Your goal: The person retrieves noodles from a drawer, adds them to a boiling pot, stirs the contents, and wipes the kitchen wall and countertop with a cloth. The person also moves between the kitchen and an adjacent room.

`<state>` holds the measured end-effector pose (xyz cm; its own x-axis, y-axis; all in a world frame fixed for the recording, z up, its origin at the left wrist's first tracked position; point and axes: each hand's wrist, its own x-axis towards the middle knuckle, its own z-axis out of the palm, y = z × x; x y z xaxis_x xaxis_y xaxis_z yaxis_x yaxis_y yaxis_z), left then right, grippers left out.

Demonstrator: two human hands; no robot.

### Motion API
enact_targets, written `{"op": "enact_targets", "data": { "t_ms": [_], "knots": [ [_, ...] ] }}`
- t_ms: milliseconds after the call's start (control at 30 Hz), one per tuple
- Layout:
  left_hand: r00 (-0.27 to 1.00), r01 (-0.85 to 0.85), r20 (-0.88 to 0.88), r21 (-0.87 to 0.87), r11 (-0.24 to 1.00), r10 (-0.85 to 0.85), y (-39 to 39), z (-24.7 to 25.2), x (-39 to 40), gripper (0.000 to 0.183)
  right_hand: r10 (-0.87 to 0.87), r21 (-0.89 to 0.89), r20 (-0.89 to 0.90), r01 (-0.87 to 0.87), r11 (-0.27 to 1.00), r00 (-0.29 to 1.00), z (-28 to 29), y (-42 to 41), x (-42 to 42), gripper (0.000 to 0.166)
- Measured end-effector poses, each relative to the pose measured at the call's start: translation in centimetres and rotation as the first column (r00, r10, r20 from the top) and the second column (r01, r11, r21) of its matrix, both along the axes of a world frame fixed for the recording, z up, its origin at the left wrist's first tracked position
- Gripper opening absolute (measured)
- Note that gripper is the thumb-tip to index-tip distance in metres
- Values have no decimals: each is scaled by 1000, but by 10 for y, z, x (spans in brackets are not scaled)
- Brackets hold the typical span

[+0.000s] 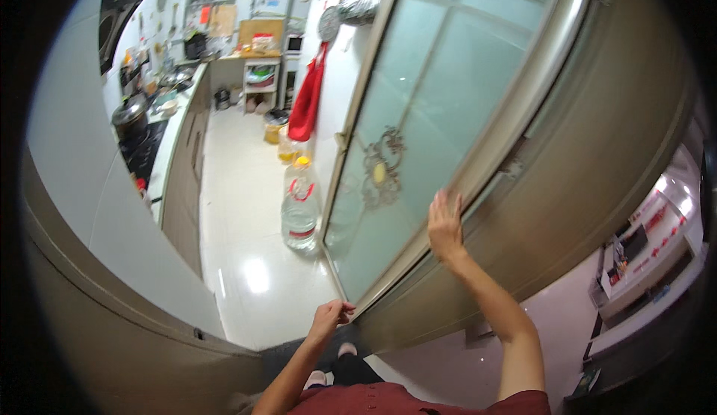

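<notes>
A swing door with frosted glass point(448, 73) and a metal frame stands ajar in a kitchen doorway. My right hand point(446, 227) lies against the frame's near vertical edge, its fingers stretched out and slightly blurred. Lower down, my left hand point(331, 318) hovers near the door's bottom corner with fingers loosely curled. Nothing shows in it, though its palm is turned from view; whether it touches the door is unclear. A scroll ornament point(382, 170) decorates the glass, and a small handle point(340, 140) sits on the door's far edge.
Just beyond the door, a large clear water bottle point(301, 213) stands on the tiled floor. A red cloth bag point(307, 101) hangs on the wall. Along the left runs a counter point(178, 118) with a lidded pot point(130, 117). A dark threshold point(280, 353) crosses near my feet.
</notes>
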<state>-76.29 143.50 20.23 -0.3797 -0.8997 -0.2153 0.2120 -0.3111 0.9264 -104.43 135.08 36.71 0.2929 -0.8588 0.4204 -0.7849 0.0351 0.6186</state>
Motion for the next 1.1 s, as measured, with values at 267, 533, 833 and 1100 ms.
{"op": "enact_targets", "data": {
  "t_ms": [267, 533, 833, 1100],
  "knots": [
    [819, -449, 257, -269, 852, 513, -46, 5, 63, 36, 127, 126, 894, -514, 849, 429, -190, -23, 91, 14],
    [-172, -180, 55, -983, 24, 984, -12, 160, 139, 25, -541, 286, 824, -704, 650, -165, -217, -79, 176, 44],
    [-938, 319, -346, -860, 398, 2, 5, 274, 184, 60, -813, 255, 580, -937, 239, -50, -242, -156, 239, 39],
    [-972, 235, -229, -956, 174, 53, -35, 287, 172, 62, -862, 187, 503, -981, 43, 58, -267, -189, 284, 33]
  ]
}}
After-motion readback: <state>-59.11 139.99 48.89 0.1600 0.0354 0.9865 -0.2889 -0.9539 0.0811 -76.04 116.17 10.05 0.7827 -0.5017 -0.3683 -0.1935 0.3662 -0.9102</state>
